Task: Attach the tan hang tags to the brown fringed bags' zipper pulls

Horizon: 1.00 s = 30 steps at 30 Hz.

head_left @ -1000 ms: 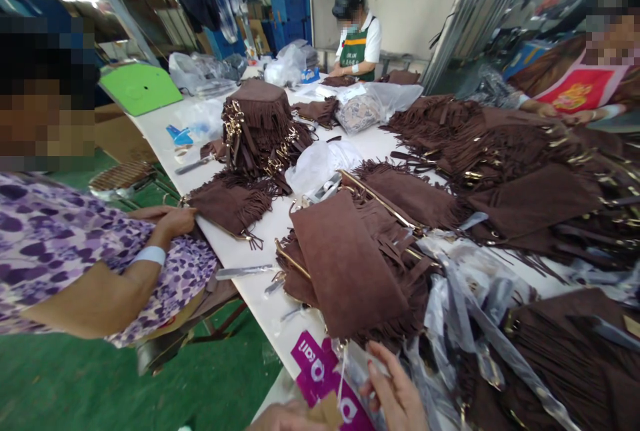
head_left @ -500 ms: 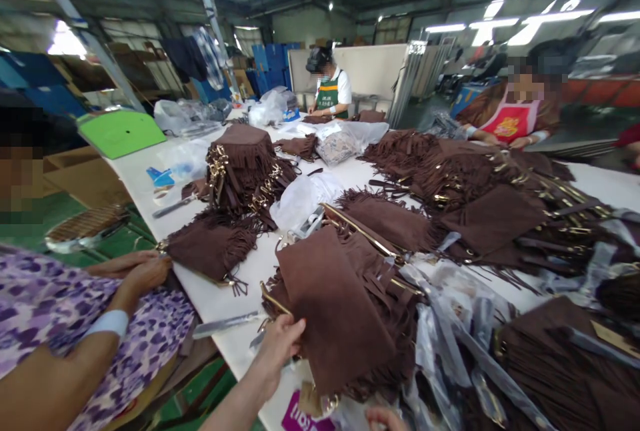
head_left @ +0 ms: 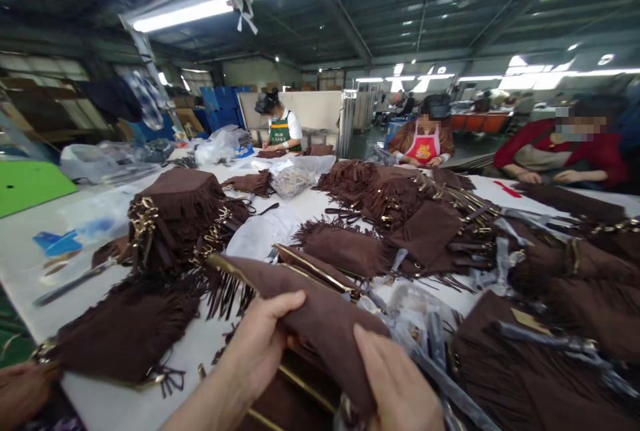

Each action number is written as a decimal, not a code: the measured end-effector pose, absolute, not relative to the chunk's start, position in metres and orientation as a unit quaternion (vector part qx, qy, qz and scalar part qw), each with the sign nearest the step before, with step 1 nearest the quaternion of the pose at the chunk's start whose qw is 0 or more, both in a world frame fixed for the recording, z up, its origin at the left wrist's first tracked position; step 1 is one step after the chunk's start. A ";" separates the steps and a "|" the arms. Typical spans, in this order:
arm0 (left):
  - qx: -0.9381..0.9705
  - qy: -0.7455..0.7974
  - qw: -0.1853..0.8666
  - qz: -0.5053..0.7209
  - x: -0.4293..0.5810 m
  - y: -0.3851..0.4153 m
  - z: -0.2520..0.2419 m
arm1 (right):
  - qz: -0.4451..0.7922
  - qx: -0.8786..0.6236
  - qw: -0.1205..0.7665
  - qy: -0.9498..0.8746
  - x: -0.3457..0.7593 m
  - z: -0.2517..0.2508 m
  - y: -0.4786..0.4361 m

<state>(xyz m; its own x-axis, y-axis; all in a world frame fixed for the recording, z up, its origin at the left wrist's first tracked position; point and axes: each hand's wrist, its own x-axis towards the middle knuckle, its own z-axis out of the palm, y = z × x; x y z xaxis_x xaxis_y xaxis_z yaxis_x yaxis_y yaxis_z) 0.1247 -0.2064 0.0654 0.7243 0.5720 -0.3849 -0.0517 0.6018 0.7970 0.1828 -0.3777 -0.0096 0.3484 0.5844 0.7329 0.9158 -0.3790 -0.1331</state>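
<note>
A brown fringed bag (head_left: 320, 314) with a gold zip along its far left edge is raised in front of me, tilted. My left hand (head_left: 267, 337) grips its left side, thumb on top and fingers beneath. My right hand (head_left: 393, 377) holds its right end, with the fingers laid along the outside and the thumb hidden. Under it lie more brown bags with gold zips (head_left: 305, 387), partly covered by my hands. Just beyond is another fringed bag (head_left: 345, 247) on the white table (head_left: 107, 387).
A stack of fringed bags with gold clasps (head_left: 183, 194) stands at left. Further bags (head_left: 540, 357) and plastic-wrapped straps (head_left: 440, 357) crowd the right. A co-worker's hand (head_left: 25, 391) touches a bag (head_left: 130, 324) at lower left. Several people sit around the table.
My left hand has lifted the top bag off the pile and tilted it. My right hand has come up from the bottom edge and taken its right end. The view has swung right.
</note>
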 end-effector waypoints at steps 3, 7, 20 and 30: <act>0.475 0.219 0.819 0.237 0.175 -0.192 0.104 | -0.370 -0.754 0.237 -0.487 0.237 0.057 -0.379; 0.593 0.171 0.741 0.264 0.241 -0.174 0.123 | -0.384 -0.773 0.189 -0.468 0.302 0.091 -0.360; 0.945 0.135 0.262 0.141 0.233 -0.157 -0.033 | -0.057 -0.888 0.330 -0.316 0.295 -0.071 -0.383; 0.999 -0.032 -0.033 0.019 0.281 -0.135 -0.028 | -0.018 -0.912 0.323 -0.253 0.270 -0.076 -0.384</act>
